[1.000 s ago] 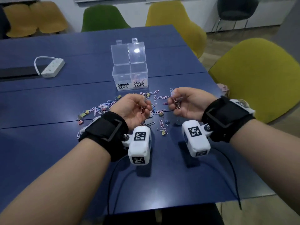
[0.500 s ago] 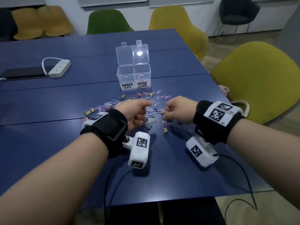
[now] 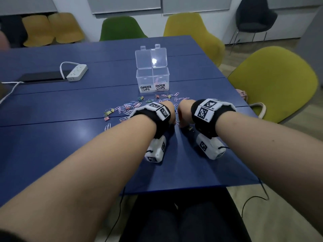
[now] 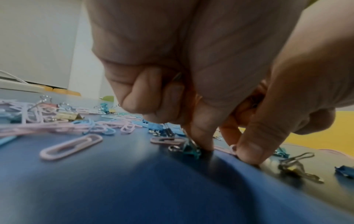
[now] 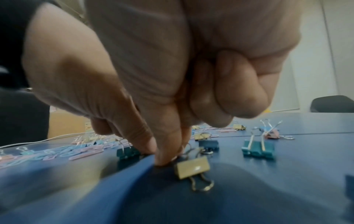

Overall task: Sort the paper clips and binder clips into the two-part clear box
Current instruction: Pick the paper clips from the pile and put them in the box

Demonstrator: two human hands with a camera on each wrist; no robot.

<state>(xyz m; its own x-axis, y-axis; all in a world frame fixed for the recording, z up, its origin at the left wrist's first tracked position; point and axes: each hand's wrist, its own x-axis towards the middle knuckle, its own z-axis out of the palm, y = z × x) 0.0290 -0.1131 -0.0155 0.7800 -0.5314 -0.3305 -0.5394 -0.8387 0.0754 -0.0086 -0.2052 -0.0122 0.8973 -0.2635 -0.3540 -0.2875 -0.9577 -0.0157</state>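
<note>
- My left hand (image 4: 201, 72) is down on the table (image 3: 70, 145), thumb and fingertips narrowed onto a teal binder clip (image 4: 190, 149). The curled fingers hide something metallic, so it seems to hold clips already.
- My right hand (image 5: 172, 75) pinches down beside a gold binder clip (image 5: 192, 167); I cannot tell whether it grips anything yet.
- Risk: reaching for more with full palms, I could let held clips slip out.
- Risk: a wire handle could snag a neighbour and drag it along.
- Risk: with both kinds in one fist, I could drop them in the wrong half.
- The pile (image 3: 132, 107) lies at 12 o'clock from my wrists.
- Past it, the box (image 3: 153, 82) stands open: pastel paper clips (image 3: 160, 79) in the right half, the left half apparently empty.
</note>
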